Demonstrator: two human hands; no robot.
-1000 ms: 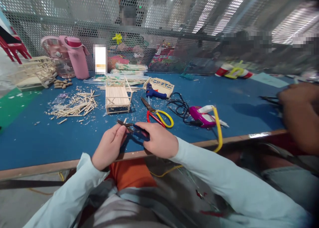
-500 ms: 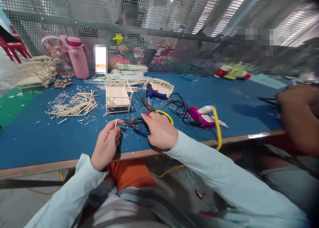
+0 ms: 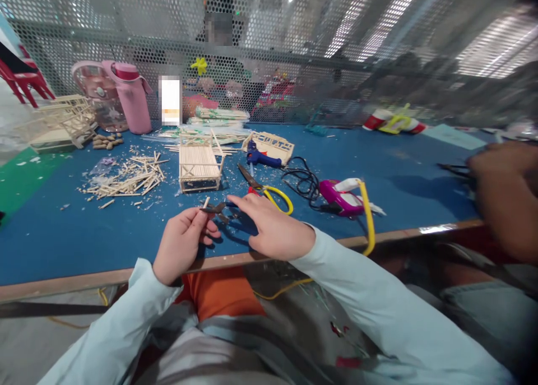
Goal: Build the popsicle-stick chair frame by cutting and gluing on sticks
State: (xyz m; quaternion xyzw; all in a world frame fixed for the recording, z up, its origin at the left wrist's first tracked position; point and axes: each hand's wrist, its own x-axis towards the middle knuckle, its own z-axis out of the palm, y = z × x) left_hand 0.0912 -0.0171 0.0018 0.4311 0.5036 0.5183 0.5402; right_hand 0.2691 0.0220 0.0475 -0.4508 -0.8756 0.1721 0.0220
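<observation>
My left hand [image 3: 180, 240] pinches a short wooden stick [image 3: 206, 202] between thumb and forefinger, close to the table's front edge. Blue-handled pliers [image 3: 219, 208] are gripped in my right hand [image 3: 277, 228], and their jaws lie at the stick beside my left fingertips. Whether the jaws touch the stick I cannot tell. Just beyond my hands stands a small model bed-like frame [image 3: 198, 169] built of thin sticks. A pile of loose sticks [image 3: 134, 177] lies to its left. Yellow-handled scissors [image 3: 277, 199] rest right behind my right hand.
A blue glue gun [image 3: 264, 157] and its black cable lie behind the scissors. To the right is a magenta tool [image 3: 342, 197] with a yellow strap. Pink bottles [image 3: 133, 102] stand at the back left before a perforated metal screen. Another person's arm [image 3: 504, 194] reaches in at right.
My right hand has turned and brought the plier jaws to the left, over to the stick. My left hand has shifted slightly, its lower fingers loosening, and the stick now points up beside the jaws.
</observation>
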